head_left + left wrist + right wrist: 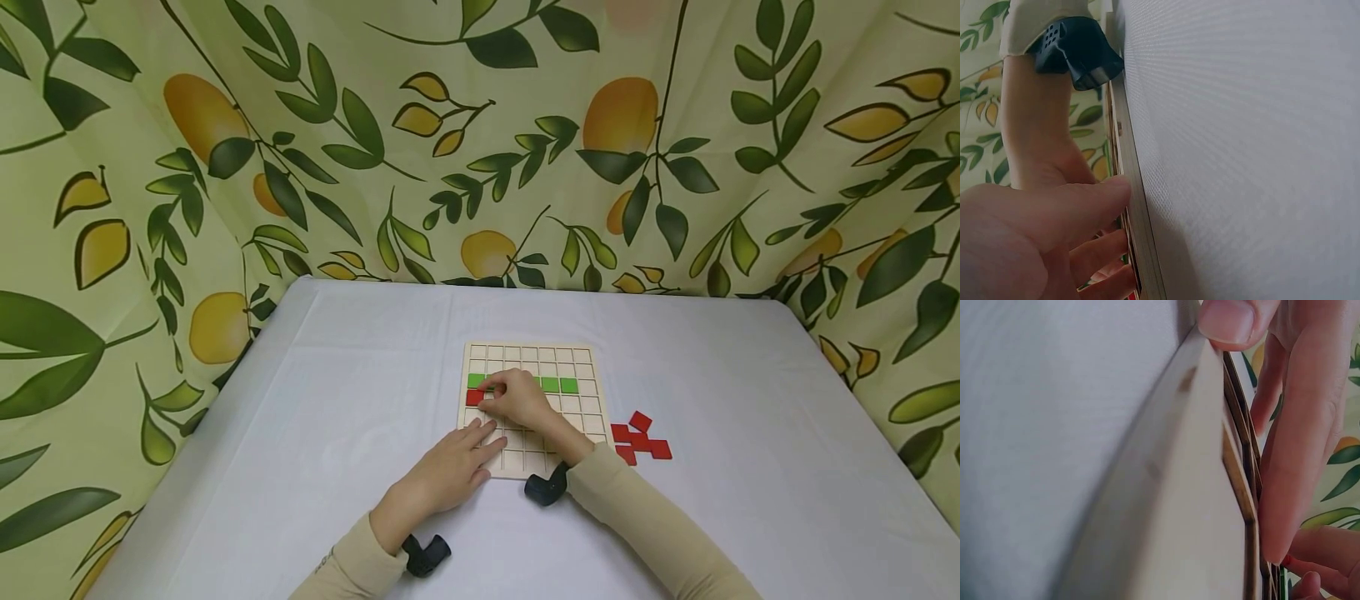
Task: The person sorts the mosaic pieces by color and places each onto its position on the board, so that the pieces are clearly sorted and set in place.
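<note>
A pale wooden board [592,407] with a grid of square cells lies on the table. Green square tiles [569,386] form a row across it, partly covered by my right hand [521,400]. One red tile [474,398] sits in the leftmost cell just below that row. My right thumb and fingers pinch a small red tile beside it, mostly hidden; in the right wrist view only a speck of red shows at the fingertips. My left hand [448,469] rests with spread fingers on the board's lower left corner, its thumb at the edge in the left wrist view.
Several loose red tiles [638,442] lie in a cluster to the right of the board. A white cloth [337,375] covers the table. Behind and beside it hangs a patterned curtain [525,100]. Black wrist cameras [546,489] are worn on both wrists.
</note>
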Motion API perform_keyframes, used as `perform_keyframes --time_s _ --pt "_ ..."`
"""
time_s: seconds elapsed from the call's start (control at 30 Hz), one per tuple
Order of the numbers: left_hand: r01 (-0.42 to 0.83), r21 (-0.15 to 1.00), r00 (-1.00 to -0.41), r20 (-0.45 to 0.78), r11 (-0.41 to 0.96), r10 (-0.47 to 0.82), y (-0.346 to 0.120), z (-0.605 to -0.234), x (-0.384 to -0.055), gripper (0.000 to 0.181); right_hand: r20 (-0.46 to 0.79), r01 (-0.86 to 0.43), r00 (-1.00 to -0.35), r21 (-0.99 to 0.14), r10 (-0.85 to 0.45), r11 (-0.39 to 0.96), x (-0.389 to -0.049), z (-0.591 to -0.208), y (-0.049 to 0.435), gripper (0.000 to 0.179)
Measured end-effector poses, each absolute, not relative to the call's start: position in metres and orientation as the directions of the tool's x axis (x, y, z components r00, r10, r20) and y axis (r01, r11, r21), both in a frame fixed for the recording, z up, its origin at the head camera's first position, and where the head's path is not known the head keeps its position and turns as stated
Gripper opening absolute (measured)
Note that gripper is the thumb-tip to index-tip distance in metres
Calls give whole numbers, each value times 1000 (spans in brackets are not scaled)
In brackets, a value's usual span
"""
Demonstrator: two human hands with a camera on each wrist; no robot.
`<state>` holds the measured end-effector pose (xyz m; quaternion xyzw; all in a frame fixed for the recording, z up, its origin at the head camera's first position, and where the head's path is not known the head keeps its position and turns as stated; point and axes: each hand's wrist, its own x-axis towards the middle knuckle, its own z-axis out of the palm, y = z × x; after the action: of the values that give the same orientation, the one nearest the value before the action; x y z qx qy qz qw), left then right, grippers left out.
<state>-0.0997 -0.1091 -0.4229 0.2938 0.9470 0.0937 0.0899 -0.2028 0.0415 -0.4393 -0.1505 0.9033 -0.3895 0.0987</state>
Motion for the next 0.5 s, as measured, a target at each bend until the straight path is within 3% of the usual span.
perform_keyframes --time_s 0.5 --pt "540 224 -810 -124 811 573 -109 -423 -100 46 -66 -182 -935 -753 -349 632 -203 -440 43 22"
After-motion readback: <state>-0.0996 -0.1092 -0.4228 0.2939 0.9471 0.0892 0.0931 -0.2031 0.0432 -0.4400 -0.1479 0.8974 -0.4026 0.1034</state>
